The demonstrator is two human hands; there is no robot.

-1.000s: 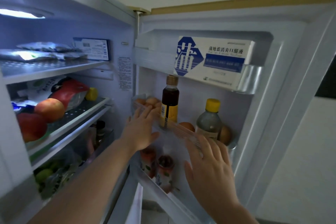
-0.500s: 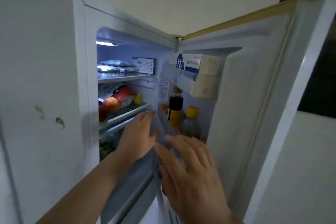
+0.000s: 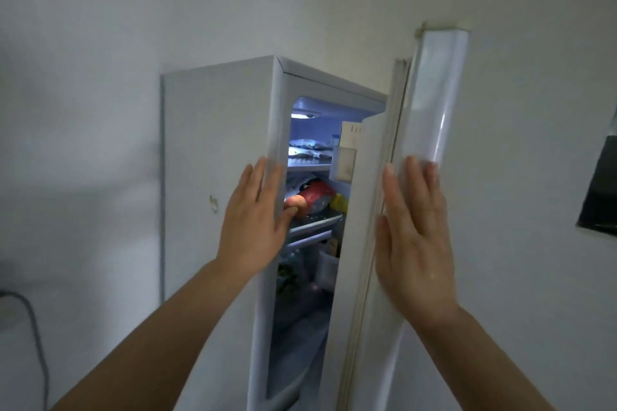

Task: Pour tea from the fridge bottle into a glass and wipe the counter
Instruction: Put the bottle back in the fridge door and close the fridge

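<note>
Showing lit fridge (image 3: 217, 143), shelved food (image 3: 314, 197)

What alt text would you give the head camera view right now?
A white fridge door stands partly open, the right hand flat on its outer edge and the left hand open at the cabinet's front edge. Lit shelves hold food inside.

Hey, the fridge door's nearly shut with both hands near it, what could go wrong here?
The left hand has its thumb at the fridge frame in the closing gap, so it may get pinched. The right hand pushes the door flat; neither hand holds a bottle, so the tea may be left inside.
</note>
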